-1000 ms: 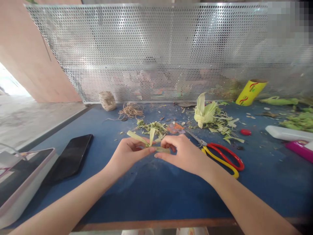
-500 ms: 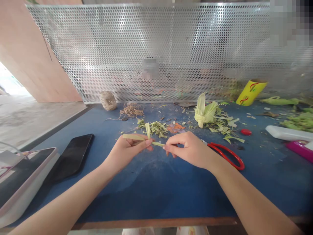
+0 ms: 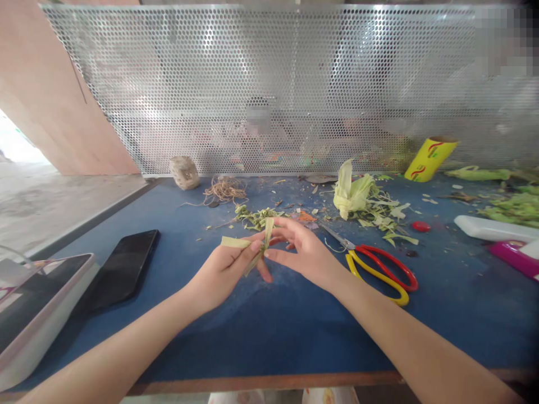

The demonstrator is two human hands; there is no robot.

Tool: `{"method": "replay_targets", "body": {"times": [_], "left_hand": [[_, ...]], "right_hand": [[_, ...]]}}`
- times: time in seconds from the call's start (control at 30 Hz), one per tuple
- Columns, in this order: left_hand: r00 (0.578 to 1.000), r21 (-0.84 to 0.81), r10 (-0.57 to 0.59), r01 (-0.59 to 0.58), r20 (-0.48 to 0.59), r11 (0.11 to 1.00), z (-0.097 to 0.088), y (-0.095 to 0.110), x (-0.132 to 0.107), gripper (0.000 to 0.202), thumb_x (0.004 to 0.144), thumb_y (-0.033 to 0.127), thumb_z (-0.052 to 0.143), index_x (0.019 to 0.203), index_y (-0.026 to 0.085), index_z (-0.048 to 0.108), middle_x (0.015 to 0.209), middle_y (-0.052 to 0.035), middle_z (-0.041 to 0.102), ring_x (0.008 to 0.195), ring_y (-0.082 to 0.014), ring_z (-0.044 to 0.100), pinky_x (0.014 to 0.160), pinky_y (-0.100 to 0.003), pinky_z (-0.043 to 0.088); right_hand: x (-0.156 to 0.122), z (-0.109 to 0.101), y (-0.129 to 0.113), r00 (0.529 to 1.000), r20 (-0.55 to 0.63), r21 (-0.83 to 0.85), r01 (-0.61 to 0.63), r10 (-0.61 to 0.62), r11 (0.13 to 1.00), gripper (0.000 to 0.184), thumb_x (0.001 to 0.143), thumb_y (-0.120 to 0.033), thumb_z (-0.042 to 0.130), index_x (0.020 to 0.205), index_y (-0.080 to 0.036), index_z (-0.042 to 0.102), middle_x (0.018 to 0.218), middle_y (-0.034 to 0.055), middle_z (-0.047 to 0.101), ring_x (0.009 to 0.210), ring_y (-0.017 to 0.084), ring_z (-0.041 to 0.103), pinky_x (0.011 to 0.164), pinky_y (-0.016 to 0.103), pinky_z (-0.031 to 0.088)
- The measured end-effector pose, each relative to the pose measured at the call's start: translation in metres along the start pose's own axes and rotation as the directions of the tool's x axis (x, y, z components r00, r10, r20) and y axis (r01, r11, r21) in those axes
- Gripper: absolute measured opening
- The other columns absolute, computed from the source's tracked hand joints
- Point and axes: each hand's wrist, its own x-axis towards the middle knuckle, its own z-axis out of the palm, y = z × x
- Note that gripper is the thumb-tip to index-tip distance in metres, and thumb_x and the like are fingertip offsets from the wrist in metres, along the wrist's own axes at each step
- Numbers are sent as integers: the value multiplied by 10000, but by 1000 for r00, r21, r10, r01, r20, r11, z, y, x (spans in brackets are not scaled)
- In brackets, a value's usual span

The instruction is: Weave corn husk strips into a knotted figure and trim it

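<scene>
Over the blue table [image 3: 269, 331] my left hand [image 3: 221, 269] pinches crossed pale green husk strips [image 3: 248, 247] between thumb and fingers. My right hand [image 3: 301, 252] is beside it with fingers spread apart, its fingertips touching the strips where they cross. Just behind the hands lies a small heap of cut husk pieces [image 3: 259, 216]. Red and yellow scissors [image 3: 374, 266] lie to the right of my right hand.
A black phone [image 3: 122, 269] and a white-edged device [image 3: 33, 308] lie at left. A corn husk bundle [image 3: 356, 193], twine [image 3: 225, 191], a yellow roll [image 3: 429, 157], a red cap [image 3: 421, 226] and a white and pink object [image 3: 501, 235] sit farther back. A perforated metal screen [image 3: 269, 84] closes the table's far side.
My right hand let go its pinch on the strip end and opened its fingers, moving left toward the crossing. The strips have turned in my left hand.
</scene>
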Motion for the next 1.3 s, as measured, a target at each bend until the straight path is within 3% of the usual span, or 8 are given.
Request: {"method": "replay_targets", "body": {"times": [0.1, 0.17, 0.23, 0.33, 0.53, 0.93, 1.13, 1.3], "left_hand": [[1000, -19, -2, 3, 29, 1000, 2, 1, -1, 463, 885, 359, 332, 667, 195, 707, 687, -36, 690, 998, -187, 556, 950, -282, 333], [999, -53, -38, 40, 31, 998, 3, 1, -1, 400, 889, 367, 314, 959, 196, 670, 582, -16, 667, 840, -177, 607, 892, -306, 380], [996, -84, -84, 86, 30, 993, 5, 1, -2, 425, 892, 374, 306, 1254, 205, 452, 495, 22, 629, 667, -156, 612, 794, -300, 429], [990, -104, -135, 137, 32, 985, 6, -1, -2, 485, 891, 381, 315, 1350, 229, 277, 383, 78, 530, 458, -116, 556, 663, -262, 450], [977, -236, -210, 210, 26, 949, 6, -3, -2, 524, 867, 430, 344, 1335, 196, 314, 379, 59, 522, 361, -104, 474, 410, -196, 402], [973, -323, -222, 231, 67, 918, 6, -2, 3, 773, 702, 248, 635, 1349, 143, 226, 621, 2, 655, 597, -138, 593, 592, -248, 454], [964, -309, -264, 262, 37, 914, 1, -1, 4, 223, 694, 263, 633, 865, 122, 608, 609, -24, 669, 550, -117, 585, 579, -239, 470], [976, -230, -218, 218, 26, 948, -2, -1, 4, 129, 707, 263, 621, 652, 146, 621, 618, -18, 660, 563, -110, 574, 581, -230, 474]], "right_hand": [[2, 2, 3, 998, 58, 117, -24, 17, 993, 418, 715, -349, 614, 1084, -223, 466, 920, 18, 618, 840, 144, 558, 736, 301, 396], [2, 3, 3, 998, 57, 110, -34, 27, 993, 300, 725, -367, 598, 962, -195, 533, 774, -3, 593, 703, 117, 525, 649, 261, 397], [1, 4, 3, 997, 67, 32, -43, 41, 999, 205, 744, -367, 569, 820, -177, 583, 663, -21, 545, 592, 92, 453, 578, 235, 371], [-1, 6, 2, 995, 84, -79, -42, 48, 996, 179, 761, -338, 540, 751, -175, 614, 610, -30, 516, 532, 80, 379, 532, 224, 331], [-2, 6, 0, 998, 40, -133, 57, -52, 989, 151, 746, -281, 533, 651, -173, 577, 668, -16, 565, 632, 100, 472, 582, 216, 358], [-2, 3, -3, 999, 43, -31, 0, 2, 1000, 169, 743, -342, 562, 728, -174, 552, 668, -3, 588, 631, 116, 539, 600, 234, 419], [-5, -3, -7, 994, -22, -203, 102, -108, 974, 84, 704, -273, 592, 704, -193, 565, 723, -10, 602, 716, 127, 546, 672, 245, 416], [-4, -5, -5, 968, -49, -400, 206, -245, 893, 30, 690, -188, 555, 662, -198, 553, 691, -15, 590, 709, 128, 529, 716, 271, 397]]}}
